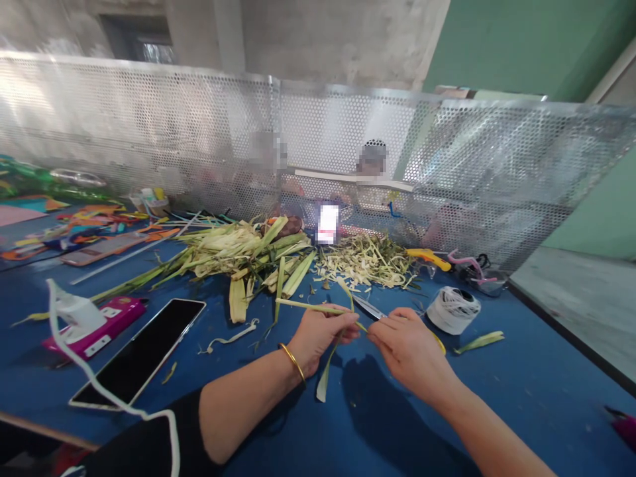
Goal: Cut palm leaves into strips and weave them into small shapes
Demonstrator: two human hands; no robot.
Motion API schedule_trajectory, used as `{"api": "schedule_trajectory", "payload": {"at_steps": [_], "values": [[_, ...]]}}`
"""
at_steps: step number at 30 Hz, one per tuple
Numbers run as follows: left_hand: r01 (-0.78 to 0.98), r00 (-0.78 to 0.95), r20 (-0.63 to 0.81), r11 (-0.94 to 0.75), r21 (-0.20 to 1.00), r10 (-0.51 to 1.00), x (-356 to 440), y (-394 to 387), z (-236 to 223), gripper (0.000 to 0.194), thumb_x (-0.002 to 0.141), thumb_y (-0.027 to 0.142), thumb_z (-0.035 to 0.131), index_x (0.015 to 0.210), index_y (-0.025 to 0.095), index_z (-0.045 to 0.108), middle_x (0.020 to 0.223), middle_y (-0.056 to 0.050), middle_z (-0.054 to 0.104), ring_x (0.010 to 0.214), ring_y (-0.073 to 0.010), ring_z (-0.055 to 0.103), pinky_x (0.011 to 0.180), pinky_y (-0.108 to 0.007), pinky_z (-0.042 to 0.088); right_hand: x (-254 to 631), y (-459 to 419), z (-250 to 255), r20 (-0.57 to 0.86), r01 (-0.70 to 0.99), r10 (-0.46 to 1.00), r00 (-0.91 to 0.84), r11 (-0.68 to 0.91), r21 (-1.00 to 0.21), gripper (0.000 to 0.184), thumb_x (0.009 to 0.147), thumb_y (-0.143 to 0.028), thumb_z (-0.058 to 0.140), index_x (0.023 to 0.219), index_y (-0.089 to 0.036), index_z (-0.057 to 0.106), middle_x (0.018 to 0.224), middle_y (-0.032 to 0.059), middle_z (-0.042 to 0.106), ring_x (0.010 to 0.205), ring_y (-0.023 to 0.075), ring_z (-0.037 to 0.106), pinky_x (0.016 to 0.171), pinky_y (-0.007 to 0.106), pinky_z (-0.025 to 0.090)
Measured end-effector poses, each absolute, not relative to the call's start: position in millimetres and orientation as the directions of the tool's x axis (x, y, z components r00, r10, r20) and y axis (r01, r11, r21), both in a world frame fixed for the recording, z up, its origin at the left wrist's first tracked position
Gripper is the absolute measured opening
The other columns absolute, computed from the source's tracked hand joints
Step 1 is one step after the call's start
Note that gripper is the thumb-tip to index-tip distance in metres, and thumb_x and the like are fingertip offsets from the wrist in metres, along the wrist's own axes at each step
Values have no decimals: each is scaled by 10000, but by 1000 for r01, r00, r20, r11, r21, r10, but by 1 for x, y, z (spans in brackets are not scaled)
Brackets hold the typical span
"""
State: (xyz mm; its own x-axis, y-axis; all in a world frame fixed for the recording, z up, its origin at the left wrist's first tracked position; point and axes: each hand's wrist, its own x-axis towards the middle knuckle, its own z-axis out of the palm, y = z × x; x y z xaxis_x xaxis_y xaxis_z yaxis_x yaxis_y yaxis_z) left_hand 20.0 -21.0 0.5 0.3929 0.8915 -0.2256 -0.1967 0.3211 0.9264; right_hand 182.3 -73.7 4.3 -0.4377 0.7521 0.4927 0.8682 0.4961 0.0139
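Note:
My left hand (325, 331), with a gold bangle at the wrist, is closed in a pinch on pale green leaf strips (305, 305) that look like corn husk. The strips cross at the fingertips; one points left, one stands up, and a wider end (322, 384) hangs below. My right hand (405, 341) is closed around a pair of scissors (368, 307), blades toward the upper left and a yellow handle edge showing behind the hand. Its fingertips meet the right end of the strip. Whether they also pinch it is hard to see.
A husk heap (223, 248) and a pile of trimmings (370, 262) lie ahead. White twine (453, 310) stands right. At left are a dark phone (144, 351), a magenta power strip (94, 328) and a white cable (99, 387). A perforated metal screen (199, 126) stands behind; people sit beyond it.

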Motion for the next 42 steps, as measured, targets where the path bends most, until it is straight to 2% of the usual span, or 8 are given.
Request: {"api": "schedule_trajectory", "payload": {"at_steps": [7,12,14,17,20,23,26,42], "values": [[-218,348,-293,380,899,891,22,-21,3,49,703,132,684,697,112,640,563,-43,663,533,-129,634,576,-226,497,185,-71,0,480,871,769,-422,491,-21,288,909,-134,381,705,-186,578,592,-8,580,574,132,495,744,299,322],[-247,452,-276,416,875,848,19,-20,3,168,663,199,729,793,95,701,755,-97,714,696,-151,668,668,-231,503,186,-72,3,642,911,683,-348,409,59,205,908,-205,446,997,-165,626,873,86,656,826,213,559,813,360,355],[-262,487,-242,404,877,839,18,-20,2,199,613,168,741,797,97,714,798,-93,716,715,-141,660,679,-221,493,182,-75,4,673,885,618,-406,449,122,213,904,-203,465,1036,-169,629,885,89,645,827,213,552,775,356,368],[-275,503,-205,381,883,839,18,-20,0,190,570,162,737,749,98,721,758,-78,709,686,-123,634,653,-205,473,171,-78,0,554,772,572,-604,591,232,259,907,-139,430,1089,-169,612,833,66,634,762,186,543,741,344,372],[-271,509,-196,372,888,838,20,-20,-1,188,546,178,744,713,95,723,723,-73,700,678,-118,620,639,-197,457,161,-77,-10,459,708,553,-695,637,305,274,913,-109,376,1057,-134,608,866,89,633,824,205,541,794,368,374],[-286,476,-202,368,885,856,21,-21,-1,204,522,176,757,704,91,720,713,-74,695,662,-119,613,647,-211,465,158,-76,-15,504,710,534,-679,651,267,285,921,-93,336,852,-138,609,761,64,603,753,187,521,762,350,380],[-316,445,-202,364,876,873,21,-22,-2,193,512,158,753,687,89,709,680,-74,687,658,-137,619,673,-247,489,159,-77,-13,533,699,527,-662,690,186,318,922,-79,312,760,-155,575,688,39,561,697,163,497,720,321,382],[-324,420,-227,379,867,879,20,-23,-4,176,525,131,747,685,104,679,650,-58,677,636,-137,626,686,-263,500,154,-80,-13,555,660,500,-665,740,126,323,922,-79,315,806,-161,605,692,46,599,709,166,530,745,315,403]]}}
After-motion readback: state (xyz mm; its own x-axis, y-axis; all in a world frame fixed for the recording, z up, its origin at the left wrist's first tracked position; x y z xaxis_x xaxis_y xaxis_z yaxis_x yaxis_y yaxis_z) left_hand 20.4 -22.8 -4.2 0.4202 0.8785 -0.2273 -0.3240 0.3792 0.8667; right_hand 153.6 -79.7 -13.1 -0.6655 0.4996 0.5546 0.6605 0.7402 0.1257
